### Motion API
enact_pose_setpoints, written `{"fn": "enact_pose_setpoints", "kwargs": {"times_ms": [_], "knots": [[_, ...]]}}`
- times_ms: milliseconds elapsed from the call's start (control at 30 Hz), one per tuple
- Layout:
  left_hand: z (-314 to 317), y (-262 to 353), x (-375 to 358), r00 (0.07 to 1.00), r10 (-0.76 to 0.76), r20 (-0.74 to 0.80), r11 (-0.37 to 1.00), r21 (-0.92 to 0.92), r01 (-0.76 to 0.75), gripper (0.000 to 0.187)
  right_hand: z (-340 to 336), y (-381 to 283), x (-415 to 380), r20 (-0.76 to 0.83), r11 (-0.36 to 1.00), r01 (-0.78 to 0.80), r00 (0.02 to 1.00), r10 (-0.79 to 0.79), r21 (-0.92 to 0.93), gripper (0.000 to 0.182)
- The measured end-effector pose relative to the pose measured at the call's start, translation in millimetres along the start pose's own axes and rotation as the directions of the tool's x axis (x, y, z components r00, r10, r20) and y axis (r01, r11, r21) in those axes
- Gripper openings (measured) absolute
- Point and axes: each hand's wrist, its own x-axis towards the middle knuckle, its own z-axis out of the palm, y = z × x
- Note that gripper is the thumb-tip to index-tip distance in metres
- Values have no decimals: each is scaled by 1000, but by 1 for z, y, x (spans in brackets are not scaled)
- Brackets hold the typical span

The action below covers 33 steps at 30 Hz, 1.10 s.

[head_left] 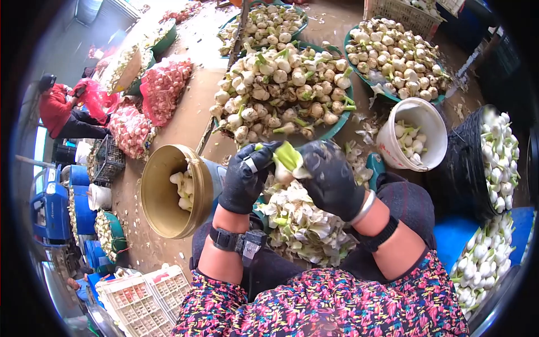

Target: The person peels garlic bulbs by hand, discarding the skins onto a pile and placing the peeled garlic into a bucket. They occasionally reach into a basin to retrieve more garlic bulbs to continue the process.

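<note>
My left hand (247,177), in a black glove, pinches the green stem side of a garlic bulb (285,171). My right hand (331,178), gloved in black too, has its fingers closed on the other side of the same bulb, partly blurred. Pale green leaf layers stand up between both hands. Just below them lies a heap of peeled-off skins (306,224) between the knees. Beyond the hands is a wide green basin (349,92) heaped with untrimmed garlic bulbs.
A yellowish bucket (151,194) with a few bulbs stands at left, a white bucket (387,135) with bulbs at right. Farther right are a black tub (460,168) and white bulbs (483,264). A person in red (56,109) sits far left near pink net sacks (165,87).
</note>
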Motion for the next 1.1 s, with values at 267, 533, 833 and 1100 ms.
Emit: {"fn": "enact_pose_setpoints", "kwargs": {"times_ms": [267, 533, 833, 1100], "knots": [[-13, -25, -14, 910, -411, -53, 903, 112, 414, 29, 0, -2, -23, 861, 866, -377, 256, 439, -330, 28], [-42, -26, -11, 860, -505, -66, 676, -650, 347, 35, -6, 10, -10, 419, 755, -655, 687, 594, 5, 33], [-93, -66, 3, 922, -386, 10, 859, 369, 356, 33, -38, 25, 6, -41, 377, -520, 545, 837, 767, 9], [126, -153, 40, 793, -409, 451, 903, 324, 282, 40, -50, 27, 5, -26, 273, -420, 505, 863, 866, 20]]}}
